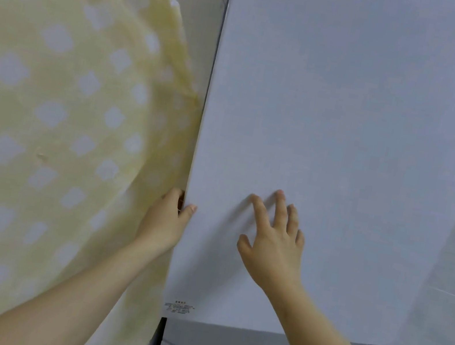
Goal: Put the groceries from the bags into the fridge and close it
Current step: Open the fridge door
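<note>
Fridge door (348, 133): standing shut or nearly; left hand (164, 222) gripping its edge, right hand (273, 247) pressing flat, fingers spread (groceries, bags unseen); probably closing stage.

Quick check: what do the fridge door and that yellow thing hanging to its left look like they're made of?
Fridge door: smooth, matte pale grey panel, likely painted metal or plastic; flat, even, no grain.
Yellow curtain: thin woven fabric; soft folds and a printed pale diamond pattern.
</note>
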`<state>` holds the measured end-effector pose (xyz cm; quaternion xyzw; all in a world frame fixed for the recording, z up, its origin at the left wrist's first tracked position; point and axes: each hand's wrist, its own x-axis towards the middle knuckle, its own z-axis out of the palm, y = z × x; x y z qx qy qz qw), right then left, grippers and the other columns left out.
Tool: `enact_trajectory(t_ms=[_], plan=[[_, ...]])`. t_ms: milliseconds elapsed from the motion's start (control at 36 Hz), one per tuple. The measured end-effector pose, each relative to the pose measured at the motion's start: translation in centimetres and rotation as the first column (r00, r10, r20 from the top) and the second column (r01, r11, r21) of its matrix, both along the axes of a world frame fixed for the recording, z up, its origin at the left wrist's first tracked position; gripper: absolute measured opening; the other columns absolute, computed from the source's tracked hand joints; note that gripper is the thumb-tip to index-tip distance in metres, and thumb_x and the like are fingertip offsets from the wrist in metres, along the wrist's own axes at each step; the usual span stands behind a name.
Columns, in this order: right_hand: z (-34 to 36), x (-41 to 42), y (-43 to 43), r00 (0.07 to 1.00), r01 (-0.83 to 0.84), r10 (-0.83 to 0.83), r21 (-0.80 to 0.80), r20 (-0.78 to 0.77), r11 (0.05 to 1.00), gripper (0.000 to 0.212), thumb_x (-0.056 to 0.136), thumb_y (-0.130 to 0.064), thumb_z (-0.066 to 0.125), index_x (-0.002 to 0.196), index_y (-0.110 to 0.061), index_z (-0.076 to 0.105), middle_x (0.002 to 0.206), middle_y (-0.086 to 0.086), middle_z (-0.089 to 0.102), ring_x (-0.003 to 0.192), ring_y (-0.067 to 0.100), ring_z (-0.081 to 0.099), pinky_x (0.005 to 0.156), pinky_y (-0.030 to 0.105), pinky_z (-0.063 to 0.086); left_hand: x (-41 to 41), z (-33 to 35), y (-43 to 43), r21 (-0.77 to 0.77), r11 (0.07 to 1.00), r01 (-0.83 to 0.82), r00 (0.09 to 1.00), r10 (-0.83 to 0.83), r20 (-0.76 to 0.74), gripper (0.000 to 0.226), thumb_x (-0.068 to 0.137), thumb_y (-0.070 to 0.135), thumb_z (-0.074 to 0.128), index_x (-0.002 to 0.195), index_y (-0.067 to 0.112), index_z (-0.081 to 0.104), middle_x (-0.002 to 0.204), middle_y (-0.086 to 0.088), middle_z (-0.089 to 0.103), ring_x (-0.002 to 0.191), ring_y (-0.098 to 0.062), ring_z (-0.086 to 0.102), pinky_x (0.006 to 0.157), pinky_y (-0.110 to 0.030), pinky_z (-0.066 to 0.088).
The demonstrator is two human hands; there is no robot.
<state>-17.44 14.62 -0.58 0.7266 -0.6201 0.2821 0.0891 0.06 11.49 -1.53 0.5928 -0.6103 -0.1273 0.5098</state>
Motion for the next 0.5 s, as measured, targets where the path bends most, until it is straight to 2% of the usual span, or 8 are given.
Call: enact_trajectory(t_ms=[111,250,306,417,500], plan=[[-0.5,0.1,4.0,0.993,-0.055,0.053,0.023,0.103,0.998,0.066,0.093,-0.034,0.042,0.146,-0.039,0.002,0.155,-0.001,-0.019,0.144,0.026,-0.010,0.113,0.041,0.009,-0.4,-0.6,4.7,-0.045,0.999,0.022,1.000,-0.021,0.007,0.018,0.094,0.021,0.050,0.106,0.009,0.052,0.105,-0.009,0.061,0.093,-0.027,0.058,0.081,-0.035,0.045],[-0.7,0.3,8.8,0.977,-0.113,0.103,0.045,0.189,0.993,0.065,0.093,-0.039,0.044,0.146,-0.037,0.005,0.156,0.001,-0.013,0.143,0.025,0.002,0.111,0.039,0.019,-0.7,-0.7,9.8,-0.078,0.987,0.141,0.990,-0.141,-0.001,0.004,0.093,0.022,0.052,0.092,0.019,0.055,0.092,-0.002,0.067,0.085,-0.023,0.064,0.083,-0.041,0.051],[-0.5,0.1,10.6,0.967,-0.125,0.109,0.058,0.229,0.990,0.065,0.094,-0.041,0.044,0.146,-0.035,0.006,0.156,0.001,-0.009,0.142,0.025,0.007,0.111,0.037,0.023,-0.9,-0.8,11.7,-0.105,0.979,0.172,0.985,-0.168,0.048,0.011,0.094,0.028,0.048,0.090,0.021,0.056,0.085,0.001,0.068,0.081,-0.020,0.065,0.080,-0.044,0.052],[-0.1,0.0,14.0,0.907,-0.156,0.118,0.063,0.404,0.986,0.066,0.093,-0.043,0.045,0.147,-0.031,0.009,0.157,-0.004,0.000,0.142,0.017,0.010,0.108,0.030,0.026,-1.5,-0.9,15.3,-0.155,0.960,0.234,0.966,-0.211,0.151,0.013,0.095,0.027,0.046,0.090,0.022,0.057,0.083,0.000,0.068,0.080,-0.017,0.064,0.075,-0.037,0.049],[0.1,0.4,16.4,0.862,-0.149,0.120,0.021,0.493,0.989,0.068,0.091,-0.048,0.045,0.147,-0.028,0.012,0.156,-0.006,0.006,0.143,0.013,0.008,0.107,0.027,0.023,-1.8,-1.2,17.1,-0.153,0.940,0.305,0.946,-0.281,0.159,0.013,0.094,0.019,0.048,0.100,0.022,0.061,0.090,0.006,0.068,0.087,-0.011,0.062,0.076,-0.025,0.046]])
